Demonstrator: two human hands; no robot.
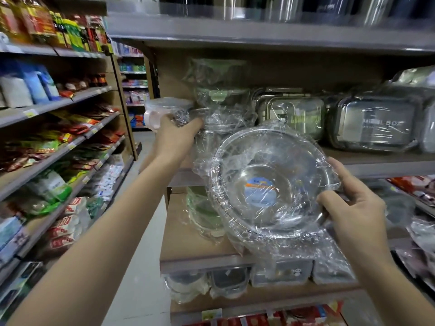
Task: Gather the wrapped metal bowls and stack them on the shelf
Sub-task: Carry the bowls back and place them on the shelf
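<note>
A plastic-wrapped metal bowl (268,182) with a round blue and orange sticker inside is tilted toward me in front of the shelves. My right hand (353,205) grips its right rim. My left hand (174,137) reaches up to the middle shelf (381,161) and holds a wrapped container with a pink handle (162,111) at the shelf's left end. Beside it stands a pile of wrapped steel pots or bowls (211,132); whether the hand touches the pile is unclear.
Wrapped steel lunch boxes (372,123) fill the right of the middle shelf. A lower wooden shelf (188,241) holds wrapped green-lidded containers (204,212). Clear boxes (280,274) sit below it. Food packets (77,128) line the aisle shelves on the left.
</note>
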